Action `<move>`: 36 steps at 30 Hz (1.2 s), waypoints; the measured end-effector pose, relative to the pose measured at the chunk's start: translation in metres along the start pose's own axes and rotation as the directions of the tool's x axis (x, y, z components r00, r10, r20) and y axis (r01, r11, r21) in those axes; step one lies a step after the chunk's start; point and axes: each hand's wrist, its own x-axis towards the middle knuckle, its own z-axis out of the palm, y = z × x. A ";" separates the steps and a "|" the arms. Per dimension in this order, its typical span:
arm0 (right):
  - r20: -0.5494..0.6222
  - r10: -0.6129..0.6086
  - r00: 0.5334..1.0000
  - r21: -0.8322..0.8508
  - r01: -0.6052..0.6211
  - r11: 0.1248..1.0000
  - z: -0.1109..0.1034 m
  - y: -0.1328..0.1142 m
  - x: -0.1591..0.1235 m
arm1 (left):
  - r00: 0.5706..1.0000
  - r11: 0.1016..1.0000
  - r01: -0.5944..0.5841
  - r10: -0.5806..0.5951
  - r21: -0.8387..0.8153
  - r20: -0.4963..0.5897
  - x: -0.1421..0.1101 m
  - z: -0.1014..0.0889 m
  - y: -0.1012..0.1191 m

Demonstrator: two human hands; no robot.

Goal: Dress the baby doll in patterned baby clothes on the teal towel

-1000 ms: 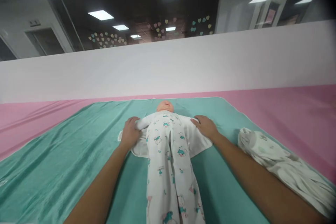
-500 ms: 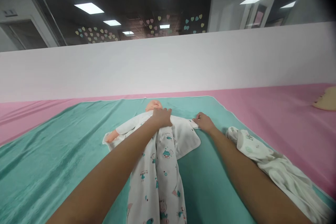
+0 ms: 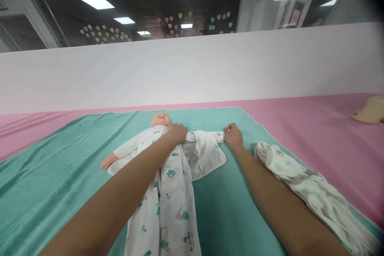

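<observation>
A baby doll (image 3: 161,119) lies on its back, head away from me, in white clothing. A white printed baby garment (image 3: 171,184) with teal and pink figures covers its body and legs. My left hand (image 3: 177,133) is closed around the doll's shoulder beside its neck; some fingers are hidden. Out to the right, my right hand (image 3: 234,136) pinches the cuff end of the garment's sleeve (image 3: 219,136), which is stretched sideways. Below that sleeve the white front flap (image 3: 210,156) lies spread open. The doll's bare hand (image 3: 108,161) shows at the left.
A teal blanket (image 3: 228,208) lies beneath everything over a pink surface (image 3: 324,128). A crumpled white printed garment (image 3: 312,188) rests beside my right forearm. A cream-coloured object (image 3: 369,110) sits at the far right. Behind runs a low white wall (image 3: 192,72) with glass above.
The doll and its garment have shifted left in the view, and my left hand has moved left with them. My right hand stays on the sleeve, now stretched between the hands.
</observation>
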 end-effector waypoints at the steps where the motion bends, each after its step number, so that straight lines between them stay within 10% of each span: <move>1: 0.002 -0.003 1.000 -0.001 0.003 1.000 0.000 0.000 0.001 | 1.000 1.000 -0.016 0.016 0.006 -0.027 0.003 0.004 0.007; 13: -0.089 0.072 0.993 0.080 -0.065 0.995 -0.002 0.008 0.011 | 0.972 1.000 0.008 -0.009 -0.003 -0.236 -0.027 -0.035 -0.050; 23: -0.068 0.017 0.998 0.139 -0.007 0.990 0.001 0.005 0.013 | 0.974 0.993 -0.088 0.070 -0.075 -0.213 -0.007 -0.005 0.026; 27: -0.113 -0.063 0.992 0.140 0.079 0.987 -0.009 -0.007 0.004 | 0.965 0.984 -0.059 0.012 -0.171 -0.261 -0.028 -0.008 0.015; 32: -0.095 -0.588 0.803 0.306 0.586 0.751 -0.006 -0.052 -0.056 | 0.875 0.804 0.011 -0.296 -0.594 -0.383 -0.094 0.004 -0.049; 36: 0.345 -0.736 0.583 0.682 0.384 0.623 0.017 -0.088 -0.113 | 0.916 0.408 0.036 -0.379 -0.912 -0.134 -0.144 0.035 -0.091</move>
